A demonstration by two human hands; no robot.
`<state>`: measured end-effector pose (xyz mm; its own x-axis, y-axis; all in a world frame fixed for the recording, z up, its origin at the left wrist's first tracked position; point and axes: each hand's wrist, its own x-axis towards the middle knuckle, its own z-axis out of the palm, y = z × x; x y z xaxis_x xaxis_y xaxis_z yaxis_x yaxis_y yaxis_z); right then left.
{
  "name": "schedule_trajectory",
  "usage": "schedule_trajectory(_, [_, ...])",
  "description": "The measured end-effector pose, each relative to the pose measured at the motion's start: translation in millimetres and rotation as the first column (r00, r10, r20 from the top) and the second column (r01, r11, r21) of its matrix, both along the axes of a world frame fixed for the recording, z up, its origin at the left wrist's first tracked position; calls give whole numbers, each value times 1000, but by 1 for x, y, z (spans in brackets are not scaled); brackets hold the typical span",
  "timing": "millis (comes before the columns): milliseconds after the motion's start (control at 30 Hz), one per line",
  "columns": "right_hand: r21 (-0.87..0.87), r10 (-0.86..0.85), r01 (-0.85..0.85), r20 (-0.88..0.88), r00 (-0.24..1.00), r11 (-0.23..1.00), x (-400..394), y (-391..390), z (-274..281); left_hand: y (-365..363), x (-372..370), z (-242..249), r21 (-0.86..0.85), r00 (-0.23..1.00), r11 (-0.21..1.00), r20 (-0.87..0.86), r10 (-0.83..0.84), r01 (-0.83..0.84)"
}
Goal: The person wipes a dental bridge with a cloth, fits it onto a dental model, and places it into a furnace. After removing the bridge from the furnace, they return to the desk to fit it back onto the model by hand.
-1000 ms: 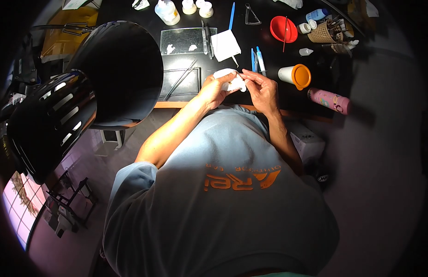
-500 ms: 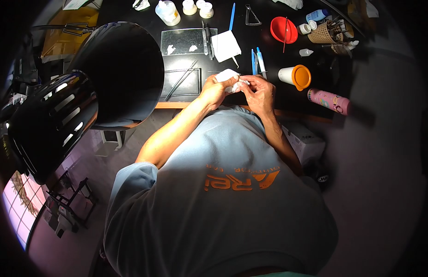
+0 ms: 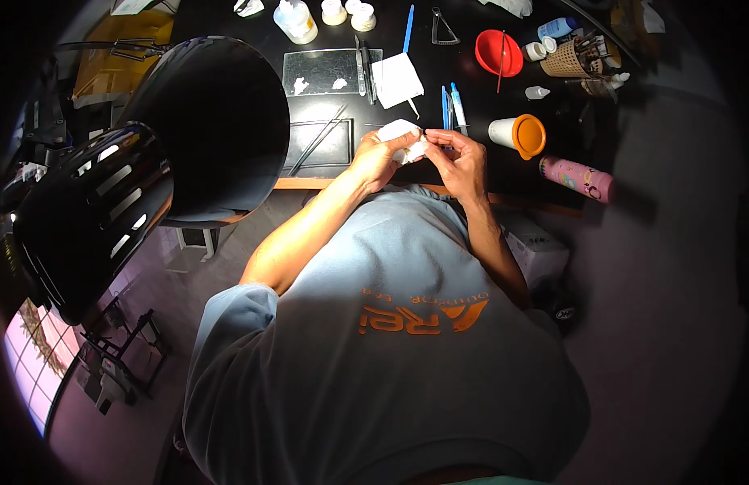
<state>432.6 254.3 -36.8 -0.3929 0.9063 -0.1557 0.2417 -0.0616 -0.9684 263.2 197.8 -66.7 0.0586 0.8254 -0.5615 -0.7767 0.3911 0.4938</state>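
In the head view, my left hand (image 3: 374,162) is wrapped around a crumpled white tissue-like wad (image 3: 397,129) at the front edge of the black table. My right hand (image 3: 465,163) meets it from the other side, thumb and fingers pinched together at the right end of the wad. I cannot tell what small thing, if any, sits between those fingertips. Just beyond my hands lie blue pen-like tools (image 3: 453,107), and a white square pad (image 3: 397,81) rests farther back.
A large black lamp shade (image 3: 221,129) stands close on the left. Thin tools (image 3: 318,141) lie across a dark tray. Farther back is a glass plate (image 3: 322,65) with white dabs. To the right are an orange-lidded cup (image 3: 526,136), a pink bottle (image 3: 577,179) and a red bowl (image 3: 492,50).
My right hand has shifted slightly to the right, its fingers a little straighter at the wad. My left hand keeps its hold in nearly the same place.
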Motion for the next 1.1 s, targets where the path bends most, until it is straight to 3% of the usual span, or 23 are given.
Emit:
schedule_trajectory(600, [13,-28,28,-1,1000,1000,5,-1,-15,0,-3,0,-2,996,1000,81,-21,21])
schedule_trajectory(700, [45,-39,36,56,998,998,3,-2,-11,0,-3,2,-20,994,1000,105,-12,14])
schedule_trajectory(800, [189,-32,9,120,992,982,-1,-2,-9,-1,0,0,-34,997,999,71,-28,31])
schedule_trajectory(900, [192,-10,-30,202,979,981,-5,-5,5,-3,1,-7,-35,997,998,57,-55,57])
schedule_trajectory(1100, [-139,-13,17,29,999,990,5,-4,-23,-5,2,-8,-62,995,994,55,-83,86])
